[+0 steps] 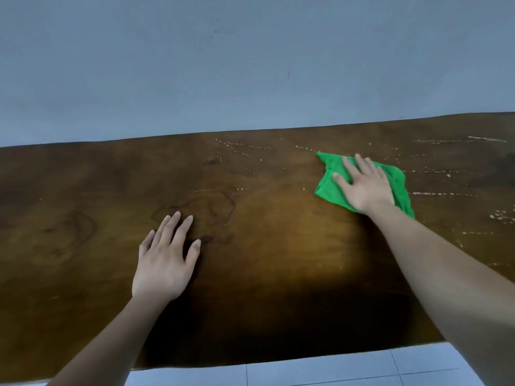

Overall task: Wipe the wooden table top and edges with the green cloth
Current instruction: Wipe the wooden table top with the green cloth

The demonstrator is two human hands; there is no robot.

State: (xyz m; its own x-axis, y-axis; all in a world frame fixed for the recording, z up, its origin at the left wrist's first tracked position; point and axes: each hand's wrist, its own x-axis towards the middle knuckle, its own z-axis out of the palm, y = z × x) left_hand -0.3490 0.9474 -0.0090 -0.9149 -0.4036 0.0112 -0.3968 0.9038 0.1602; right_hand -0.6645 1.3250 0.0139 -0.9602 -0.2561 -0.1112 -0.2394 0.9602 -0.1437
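The wooden table top [264, 246] is dark brown and fills the lower half of the view. A crumpled green cloth [328, 188] lies on it at the right, toward the far edge. My right hand [362, 182] presses flat on the cloth with straight, spread fingers. My left hand [164, 257] rests flat on the bare wood at the left of centre, fingers straight. Rows of pale droplets and streaks [434, 194] mark the wood around and to the right of the cloth.
A plain grey-blue wall [250, 65] rises directly behind the table's far edge. White floor tiles [306, 371] show below the near edge of the table.
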